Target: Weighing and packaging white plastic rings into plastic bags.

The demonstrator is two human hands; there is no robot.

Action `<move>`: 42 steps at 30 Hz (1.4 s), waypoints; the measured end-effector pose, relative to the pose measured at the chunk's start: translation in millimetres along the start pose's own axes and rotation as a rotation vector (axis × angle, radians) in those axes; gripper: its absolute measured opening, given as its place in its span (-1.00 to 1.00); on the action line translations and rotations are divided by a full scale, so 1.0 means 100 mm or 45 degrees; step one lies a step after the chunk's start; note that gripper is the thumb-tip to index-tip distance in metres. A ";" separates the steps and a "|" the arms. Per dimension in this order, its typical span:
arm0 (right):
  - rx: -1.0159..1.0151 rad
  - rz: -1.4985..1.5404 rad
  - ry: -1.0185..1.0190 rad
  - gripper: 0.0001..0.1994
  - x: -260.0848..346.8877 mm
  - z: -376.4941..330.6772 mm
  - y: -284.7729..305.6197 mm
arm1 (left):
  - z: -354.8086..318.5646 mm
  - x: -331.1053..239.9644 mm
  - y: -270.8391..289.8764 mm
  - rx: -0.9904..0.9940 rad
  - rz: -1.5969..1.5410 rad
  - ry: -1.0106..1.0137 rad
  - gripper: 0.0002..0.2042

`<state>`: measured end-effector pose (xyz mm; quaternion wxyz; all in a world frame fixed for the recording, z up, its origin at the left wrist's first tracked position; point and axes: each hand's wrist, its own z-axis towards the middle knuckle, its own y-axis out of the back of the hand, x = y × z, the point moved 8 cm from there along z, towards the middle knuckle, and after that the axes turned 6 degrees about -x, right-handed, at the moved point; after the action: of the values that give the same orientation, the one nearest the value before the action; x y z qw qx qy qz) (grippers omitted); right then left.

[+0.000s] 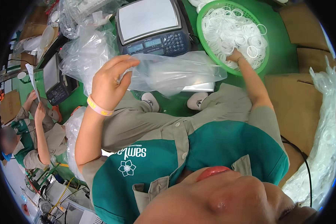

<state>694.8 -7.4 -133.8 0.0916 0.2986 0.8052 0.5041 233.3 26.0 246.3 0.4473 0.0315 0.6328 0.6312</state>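
Observation:
My left hand (112,80), with a pale band on its wrist, is raised in front of the scale with its fingers closed on the edge of a clear plastic bag (171,72). The bag stretches to the right above my lap and looks flat. At the far right my right hand (236,56) reaches into a green basket (265,62) heaped with thin white plastic rings (231,31). Its fingertips dip among the rings, so whether they grip any cannot be seen.
A dark counting scale (149,22) with a light pan stands ahead, left of the basket. Crumpled clear plastic (88,52) lies beside it. Cardboard boxes (293,100) and a long filled plastic bag (317,149) are at the right. Another person (33,138) holds a paper at far left, near a second scale (56,80).

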 end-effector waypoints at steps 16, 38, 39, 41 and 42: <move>-0.696 0.368 0.088 -0.41 -0.19 -0.36 1.72 | 0.27 0.16 -0.33 0.281 -0.347 0.252 -0.26; -0.475 2.041 -0.072 -0.56 -1.09 -0.65 2.07 | 0.91 -0.06 -0.87 0.411 -0.490 0.271 -0.17; -0.431 2.059 -0.021 -0.55 -0.93 -0.71 2.15 | 0.95 -0.05 -0.93 0.433 -0.474 0.300 -0.18; -0.466 2.016 0.031 -0.55 -0.42 -1.00 2.37 | 1.00 0.00 -1.08 0.519 -0.477 0.358 -0.18; -0.485 1.923 0.089 -0.55 -0.13 -1.17 2.50 | 1.01 -0.03 -1.12 0.550 -0.490 0.371 -0.17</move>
<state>749.8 -24.8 136.9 -0.2523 0.7290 0.2857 0.5685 355.2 79.9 174.9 0.4461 -0.0850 0.8040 0.3840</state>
